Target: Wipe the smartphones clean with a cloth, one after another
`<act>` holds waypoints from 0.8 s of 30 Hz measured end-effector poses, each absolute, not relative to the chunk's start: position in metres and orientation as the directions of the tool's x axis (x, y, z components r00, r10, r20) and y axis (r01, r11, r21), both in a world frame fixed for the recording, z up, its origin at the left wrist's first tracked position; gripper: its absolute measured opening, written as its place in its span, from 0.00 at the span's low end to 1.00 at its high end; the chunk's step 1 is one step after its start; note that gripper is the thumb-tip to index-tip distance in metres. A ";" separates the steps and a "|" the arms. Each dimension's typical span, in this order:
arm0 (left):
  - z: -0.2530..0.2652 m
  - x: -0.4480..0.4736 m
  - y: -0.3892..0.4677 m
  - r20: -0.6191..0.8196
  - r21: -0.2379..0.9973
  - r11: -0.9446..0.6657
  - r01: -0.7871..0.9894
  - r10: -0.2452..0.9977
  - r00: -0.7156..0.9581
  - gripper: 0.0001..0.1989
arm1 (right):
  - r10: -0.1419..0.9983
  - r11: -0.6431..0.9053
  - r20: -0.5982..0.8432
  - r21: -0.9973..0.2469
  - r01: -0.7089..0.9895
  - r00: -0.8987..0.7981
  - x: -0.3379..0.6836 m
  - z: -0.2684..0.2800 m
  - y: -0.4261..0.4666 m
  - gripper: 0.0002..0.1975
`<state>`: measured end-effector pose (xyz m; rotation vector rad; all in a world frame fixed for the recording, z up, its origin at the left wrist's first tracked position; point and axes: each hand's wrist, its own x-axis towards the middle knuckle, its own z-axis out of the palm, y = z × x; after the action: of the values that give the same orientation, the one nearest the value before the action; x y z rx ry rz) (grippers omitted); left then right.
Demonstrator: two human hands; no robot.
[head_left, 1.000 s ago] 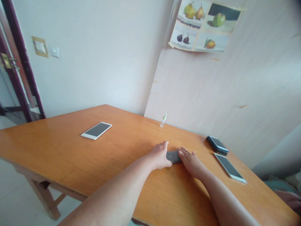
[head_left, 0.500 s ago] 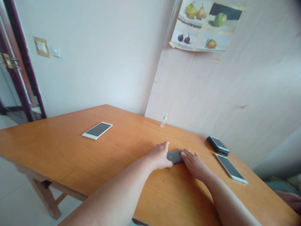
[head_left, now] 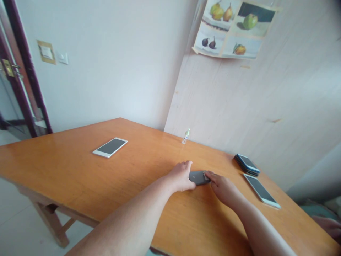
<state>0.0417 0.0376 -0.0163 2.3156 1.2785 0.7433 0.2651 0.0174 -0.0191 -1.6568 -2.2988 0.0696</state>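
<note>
A dark grey phone (head_left: 199,177) lies on the wooden table with its plain back facing up. My left hand (head_left: 182,177) holds its left end, thumb on the near edge and fingers toward the far edge. At the right end, the fingers of my right hand (head_left: 218,183) are pressed together on the phone's corner, with the thumb partly hidden. A white tablet-like device (head_left: 262,191) with a dark screen lies to the right of my right hand. Behind it is a stack of several phones (head_left: 246,165).
Another white device (head_left: 110,147) with a dark screen lies on the left of the table (head_left: 66,167). A small clear bottle (head_left: 185,136) stands near the back edge by the wall. Part of another person's limb (head_left: 329,225) shows at the right edge.
My right hand has drawn slightly right and its fingers have closed together, uncovering more of the phone's right end. The left hand stays in place.
</note>
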 end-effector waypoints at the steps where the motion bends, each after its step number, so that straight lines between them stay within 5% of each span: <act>1: -0.016 0.042 0.037 0.262 0.565 -0.508 0.650 0.857 0.443 0.42 | 0.932 0.329 0.227 -0.200 0.923 -0.283 0.263 -0.018 0.016 0.25; 7: -0.017 0.042 0.039 0.294 0.549 -0.540 0.638 0.840 0.457 0.36 | 0.874 0.468 0.258 -0.221 0.856 -0.412 0.226 -0.004 0.002 0.21; 14: -0.015 0.041 0.038 0.279 0.537 -0.534 0.653 0.843 0.460 0.37 | 0.940 0.180 0.324 -0.204 0.962 -0.107 0.269 -0.013 0.026 0.15; 21: -0.015 0.041 0.040 0.285 0.521 -0.542 0.659 0.838 0.465 0.30 | 0.847 0.517 0.367 -0.395 0.759 -0.386 0.222 -0.011 0.003 0.12; 24: -0.016 0.040 0.040 0.286 0.528 -0.541 0.654 0.839 0.463 0.30 | 0.868 0.479 0.354 -0.414 0.774 -0.348 0.224 -0.011 0.006 0.09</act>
<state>0.0405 0.0405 -0.0157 2.3727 1.2631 0.7478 0.2244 0.0060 -0.0112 -1.3555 -2.1994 0.2343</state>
